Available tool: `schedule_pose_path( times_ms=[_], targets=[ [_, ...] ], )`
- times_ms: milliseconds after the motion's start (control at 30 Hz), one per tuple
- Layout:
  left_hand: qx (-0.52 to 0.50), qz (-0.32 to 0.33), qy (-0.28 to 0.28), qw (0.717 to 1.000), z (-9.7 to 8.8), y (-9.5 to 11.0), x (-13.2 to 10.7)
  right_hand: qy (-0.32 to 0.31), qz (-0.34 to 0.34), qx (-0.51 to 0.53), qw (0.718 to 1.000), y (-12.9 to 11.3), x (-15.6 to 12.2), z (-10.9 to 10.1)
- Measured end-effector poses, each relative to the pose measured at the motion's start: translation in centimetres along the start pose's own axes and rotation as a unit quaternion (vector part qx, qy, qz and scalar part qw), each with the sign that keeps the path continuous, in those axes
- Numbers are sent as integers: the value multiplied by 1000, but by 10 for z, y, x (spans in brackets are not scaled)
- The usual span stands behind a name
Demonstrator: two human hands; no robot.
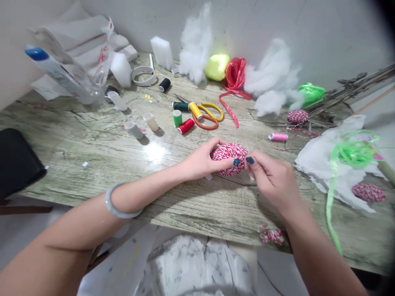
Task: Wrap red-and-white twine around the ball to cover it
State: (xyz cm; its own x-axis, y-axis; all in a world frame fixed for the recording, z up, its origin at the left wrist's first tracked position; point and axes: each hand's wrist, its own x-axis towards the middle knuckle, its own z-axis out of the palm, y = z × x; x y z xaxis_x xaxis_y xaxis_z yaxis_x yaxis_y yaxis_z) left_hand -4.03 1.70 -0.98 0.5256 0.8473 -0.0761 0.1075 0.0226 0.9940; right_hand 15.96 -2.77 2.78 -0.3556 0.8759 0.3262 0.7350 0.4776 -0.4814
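My left hand (205, 158) is wrapped round a ball of red-and-white twine (230, 154), its thumb pressed along the near side. At the ball's right end, my right hand (273, 176) pinches with thumb and forefinger; what lies between those fingertips is too small to make out. The ball is held just over the wooden table, near the front edge. Beyond the hands lie scissors (212, 115) with yellow and orange handles, with a yellow thread spool (195, 110) resting across them. Beside them are a red spool (186, 126) and a green spool (177, 118).
White stuffing (273, 78), red ribbon (235, 76) and a yellow bundle (217, 67) line the wall. Green ribbon (354, 154) and another twine ball (368, 192) lie right. A glue bottle (61, 76), tape roll (144, 76) and white spools (133, 130) sit left; dry twigs (348, 92) jut in right.
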Motion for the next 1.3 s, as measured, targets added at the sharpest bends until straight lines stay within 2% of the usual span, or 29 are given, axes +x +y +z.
schedule_pose_path(
  times_ms=[100,233,333,433,533,667,900,1100,1300],
  targets=[
    [9,-6,2,1000,1,0,0,10,35,69,997,-1,-1,0],
    [-3,-34,-16,999,5,2,-2,101,76,114,985,-8,-1,4],
    [-40,-79,-83,993,8,5,-5,188,76,115,973,-15,2,5],
    [-109,-135,-165,971,12,6,-9,219,79,117,965,-21,5,3],
    [-157,-151,-179,959,14,6,-11,164,66,87,980,-19,4,-1],
    [-181,-123,-130,967,11,8,-8,99,12,30,995,-12,-1,-7],
    [-86,-28,-38,995,5,8,-4,35,-5,26,999,-7,-4,-13],
    [-94,2,-14,995,5,1,-3,-10,-23,0,1000,-8,-4,-15],
    [-121,-11,-15,992,5,3,-1,-32,-40,-34,998,-5,-5,-15]
  ],
)
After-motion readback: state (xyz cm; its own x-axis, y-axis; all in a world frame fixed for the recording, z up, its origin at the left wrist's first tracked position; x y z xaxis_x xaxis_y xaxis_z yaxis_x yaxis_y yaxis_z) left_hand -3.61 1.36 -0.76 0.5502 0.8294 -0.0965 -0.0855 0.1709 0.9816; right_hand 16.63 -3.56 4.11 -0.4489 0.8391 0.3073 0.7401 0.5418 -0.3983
